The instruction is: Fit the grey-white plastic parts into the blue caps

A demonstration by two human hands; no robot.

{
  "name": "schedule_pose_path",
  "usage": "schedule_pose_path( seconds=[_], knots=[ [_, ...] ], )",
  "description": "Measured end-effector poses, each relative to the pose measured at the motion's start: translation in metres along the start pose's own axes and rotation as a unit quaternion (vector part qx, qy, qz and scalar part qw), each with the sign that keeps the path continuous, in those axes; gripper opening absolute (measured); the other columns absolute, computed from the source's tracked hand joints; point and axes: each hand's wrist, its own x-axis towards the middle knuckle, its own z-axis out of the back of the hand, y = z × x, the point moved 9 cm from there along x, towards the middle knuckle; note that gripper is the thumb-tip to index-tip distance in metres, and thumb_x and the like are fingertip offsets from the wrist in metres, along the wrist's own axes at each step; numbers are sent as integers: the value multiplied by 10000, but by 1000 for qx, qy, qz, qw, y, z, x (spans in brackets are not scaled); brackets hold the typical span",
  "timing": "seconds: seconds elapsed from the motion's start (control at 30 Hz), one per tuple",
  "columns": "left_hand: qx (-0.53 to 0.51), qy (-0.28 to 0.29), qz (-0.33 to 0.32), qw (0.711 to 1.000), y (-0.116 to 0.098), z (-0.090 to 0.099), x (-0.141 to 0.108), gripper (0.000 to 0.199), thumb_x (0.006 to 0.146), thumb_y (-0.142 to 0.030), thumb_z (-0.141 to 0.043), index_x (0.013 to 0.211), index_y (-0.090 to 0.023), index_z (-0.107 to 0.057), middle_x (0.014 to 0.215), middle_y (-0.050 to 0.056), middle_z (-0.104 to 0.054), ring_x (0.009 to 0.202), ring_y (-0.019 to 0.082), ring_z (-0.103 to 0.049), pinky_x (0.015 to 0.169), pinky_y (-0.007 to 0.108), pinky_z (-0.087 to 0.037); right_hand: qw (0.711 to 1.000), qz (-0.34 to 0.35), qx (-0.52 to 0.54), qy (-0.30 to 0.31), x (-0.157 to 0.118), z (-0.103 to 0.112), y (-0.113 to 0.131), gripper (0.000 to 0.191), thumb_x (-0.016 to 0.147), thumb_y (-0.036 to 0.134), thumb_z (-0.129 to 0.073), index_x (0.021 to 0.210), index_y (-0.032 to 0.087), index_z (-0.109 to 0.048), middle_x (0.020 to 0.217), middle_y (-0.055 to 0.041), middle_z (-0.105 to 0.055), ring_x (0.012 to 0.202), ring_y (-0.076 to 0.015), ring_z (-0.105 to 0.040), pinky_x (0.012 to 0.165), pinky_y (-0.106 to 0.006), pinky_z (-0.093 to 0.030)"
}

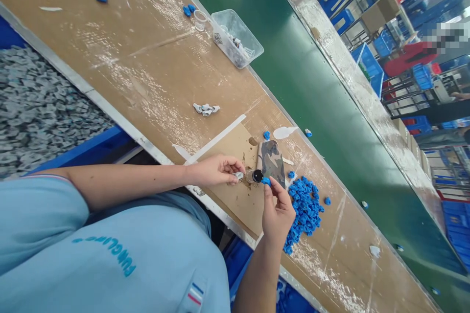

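In the head view, the left hand (223, 170) has its grip pinched on a small grey-white moulded piece (239, 175), held over a flat tan cardboard sheet (235, 210) on the long brown desk (165, 68). The right hand (278, 210) has its grip pinched on a small bright-blue moulded piece (266, 181), at the edge of a short round container with a glossy black top (258, 176) (whether the two touch, I cannot tell). The container stands between the hands, beside a folded camouflage-patterned cloth (271, 161). A heap of blue moulded pieces (305, 208) lies just beyond the right hand, and a white spoon-shaped plastic scoop (283, 132) lies past the cloth. Farther off along the desk sit a little cluster of grey-white pieces (206, 109) and, at the far edge beside the green belt (316, 83), a clear rectangular plastic tub (240, 62) with small parts in it.
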Motion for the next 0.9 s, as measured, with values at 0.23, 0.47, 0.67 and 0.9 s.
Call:
schedule_pose_path(
  seconds=[0.23, 0.47, 0.67, 0.9],
  knots=[
    [71, 29, -59, 995, -10, -10, -8, 209, 801, -287, -610, 927, -146, -523, 726, -15, -575, 658, 97, -583, 642, 235, -513, 994, -39, 93, 48, -21, -21, 2, 285, 790, 336, -643, 1015, 166, -679, 969, -93, -698, 837, -176, -640, 801, -361, -517],
    [182, 68, -86, 977, -15, -16, -12, 195, 868, -262, -526, 977, -127, -615, 706, 5, -604, 621, 85, -585, 611, 167, -474, 996, -7, 51, 67, -26, -30, 14, 229, 817, 318, -617, 985, 177, -684, 954, -84, -701, 825, -170, -640, 782, -348, -522],
    [122, 59, -66, 989, -6, -14, -12, 196, 827, -268, -587, 971, -136, -573, 767, 3, -612, 643, 86, -581, 631, 196, -498, 997, 62, 12, 52, -28, -26, 30, 177, 807, 239, -637, 970, 206, -700, 926, -63, -711, 811, -160, -644, 745, -308, -527],
    [123, 69, -9, 990, 1, -13, -13, 188, 816, -305, -610, 874, -132, -564, 671, -23, -587, 599, 71, -563, 596, 175, -477, 988, 100, 40, 112, -24, -27, 32, 188, 780, 192, -660, 949, 243, -724, 818, -30, -729, 740, -153, -663, 679, -282, -546]
  ],
)
